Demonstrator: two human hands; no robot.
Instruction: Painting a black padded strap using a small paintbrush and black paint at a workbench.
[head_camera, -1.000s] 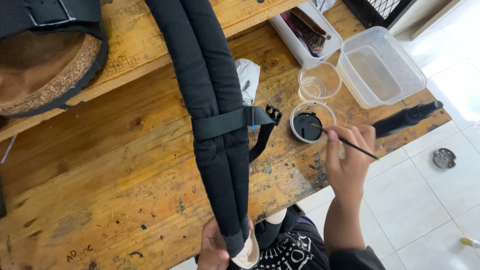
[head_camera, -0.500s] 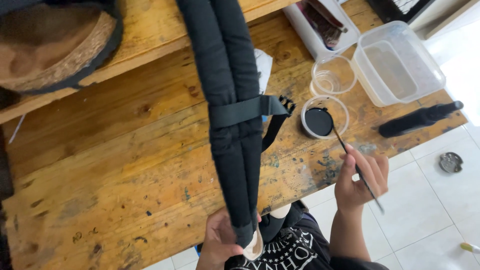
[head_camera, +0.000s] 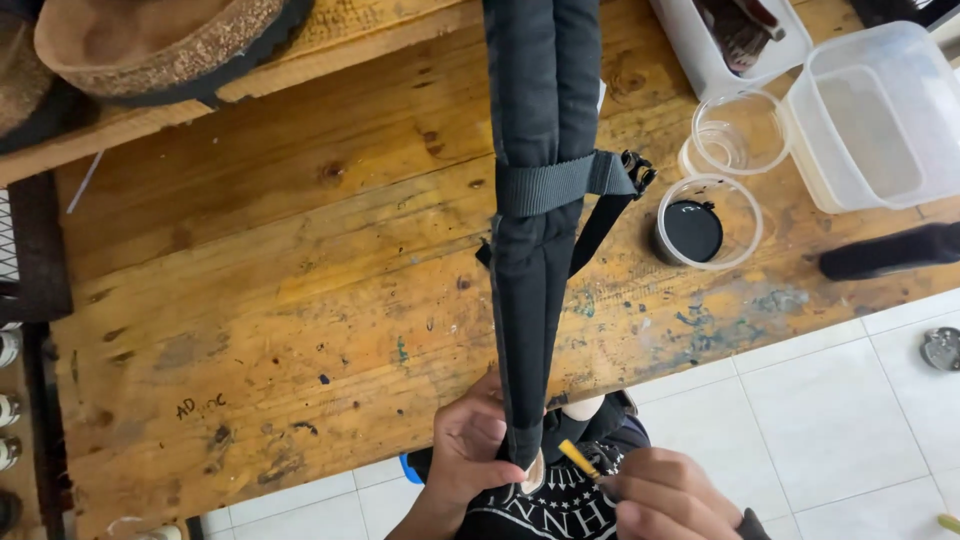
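Presently: left hand (head_camera: 470, 445) grips long black padded fabric strap (head_camera: 535, 200) steady; right hand (head_camera: 668, 495), beside it, pinches thin yellow-tipped brush (head_camera: 580, 460) at the strap end.

Black padded strap (head_camera: 540, 200) cut off by top edge; lower tip hidden behind left hand (head_camera: 468, 450). Right hand (head_camera: 672, 500) cut by bottom edge; thin yellow tool (head_camera: 578, 458) mostly hidden in its grip, kind unclear. Sandal (head_camera: 160, 45), white tray (head_camera: 700, 60), clear tub (head_camera: 880, 120) cropped by frame edges. Dark cylinder (head_camera: 890, 252) runs off right edge
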